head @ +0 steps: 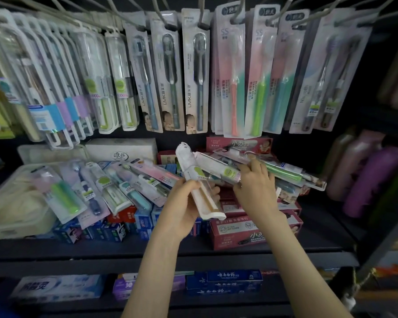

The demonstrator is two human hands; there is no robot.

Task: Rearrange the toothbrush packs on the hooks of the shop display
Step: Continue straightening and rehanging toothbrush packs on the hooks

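My left hand (184, 203) grips a white toothbrush pack (194, 177) with a green round label, tilted with its hang tab up and to the left. My right hand (254, 187) pinches a second white pack (218, 167) with a green label, which lies nearly flat, pointing left over the pile. Beneath and behind it lies a clear pack with a green brush (283, 172). Rows of toothbrush packs (194, 72) hang on grey wire hooks (202, 14) across the top. Several loose packs (115, 184) lie fanned out on the shelf at left.
Red toothpaste boxes (253, 230) and blue ones (97, 230) are stacked under the loose packs. A white plastic tub (14, 216) sits at far left, a white carton (122, 150) behind. Purple and pink bottles (368, 177) stand at right. More boxes (223, 282) fill the lower shelf.
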